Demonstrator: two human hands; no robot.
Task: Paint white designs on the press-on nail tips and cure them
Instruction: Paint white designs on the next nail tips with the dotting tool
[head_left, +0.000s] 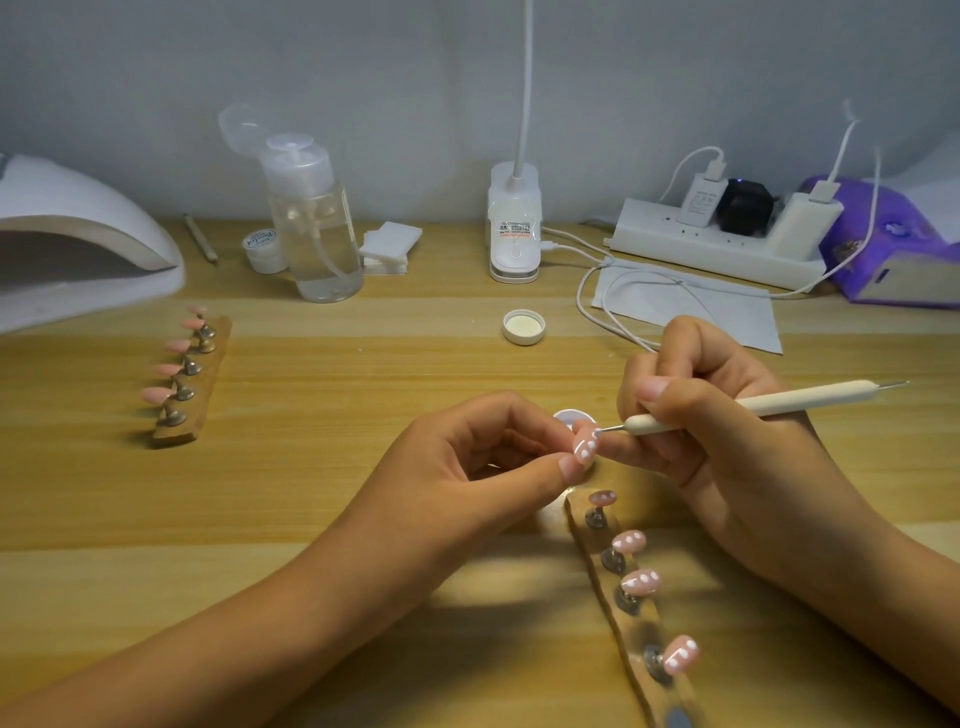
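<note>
The left hand (483, 457) grip is closed in a pinch, thumb and fingertips clamped on a pink nail tip (586, 448) held above the table (311, 467). A dotting pen (779, 402) is gripped by the curled fingers of the right hand (727, 441), its metal point touching the nail tip. A small jar (566, 415) is mostly hidden behind the fingers. The holder strip (631, 631) is cut off below. White dots are seen on the nail tip.

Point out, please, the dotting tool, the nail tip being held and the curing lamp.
dotting tool (789, 400): head view, middle of its white handle.
nail tip (585, 446): head view, its pink dotted surface.
curing lamp (65, 200): head view, top of its white dome.
</note>
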